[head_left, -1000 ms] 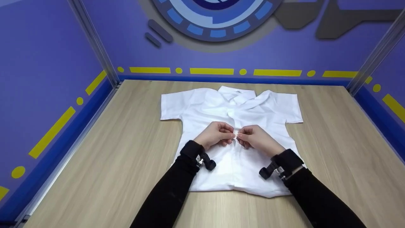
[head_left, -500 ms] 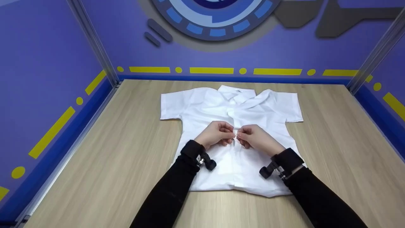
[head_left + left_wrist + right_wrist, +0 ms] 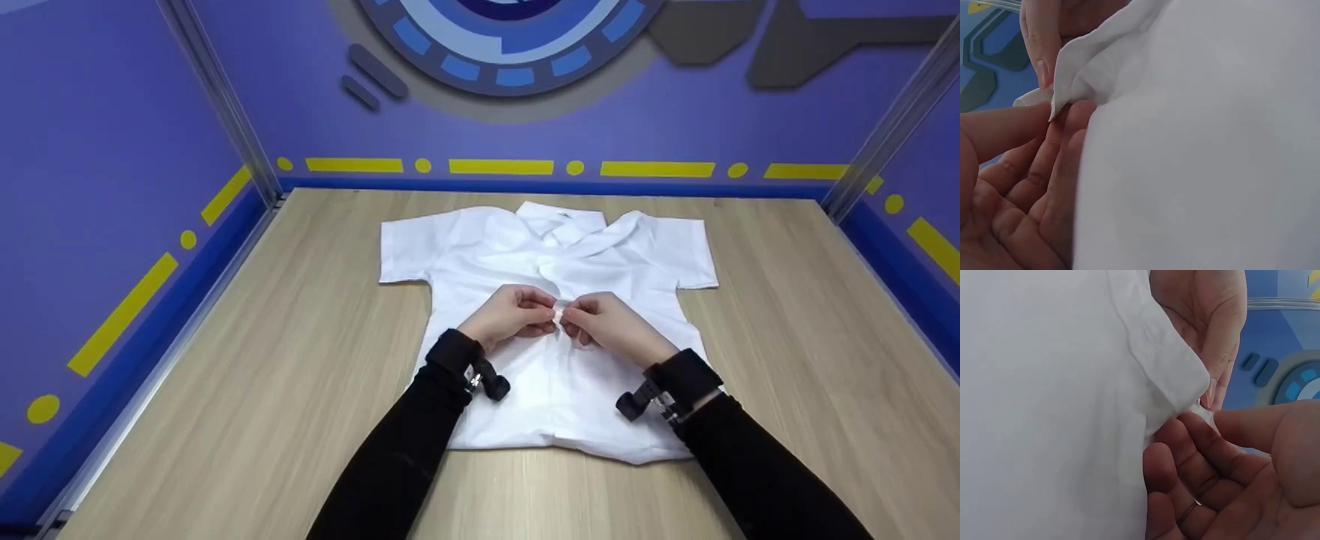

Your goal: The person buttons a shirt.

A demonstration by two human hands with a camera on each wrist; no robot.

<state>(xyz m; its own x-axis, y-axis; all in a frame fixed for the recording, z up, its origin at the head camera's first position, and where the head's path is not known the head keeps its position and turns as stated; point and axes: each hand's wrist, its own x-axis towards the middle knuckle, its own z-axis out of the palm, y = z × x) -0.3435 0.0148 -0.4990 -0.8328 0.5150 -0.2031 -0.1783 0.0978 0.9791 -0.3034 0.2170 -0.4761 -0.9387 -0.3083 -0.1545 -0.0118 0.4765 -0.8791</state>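
A white short-sleeved shirt lies front up, its collar at the far side. Midway down its front, my left hand pinches the fabric at the placket between thumb and fingers. Close beside it, my right hand pinches the placket from the other side. In the left wrist view a raised fold of the placket stands at the left thumb tip. From the right wrist, the placket edge is lifted between both hands' fingertips. Any button there is hidden by the fingers.
The shirt is spread on a wood-grain table. Blue-purple panels with yellow markings enclose the back and both sides, joined by metal corner posts. Black wrist cameras sit on both wrists, over the shirt.
Both hands stay at the same spot on the placket. Their fingers shift slightly, and the fabric between them is drawn up a little away from me.
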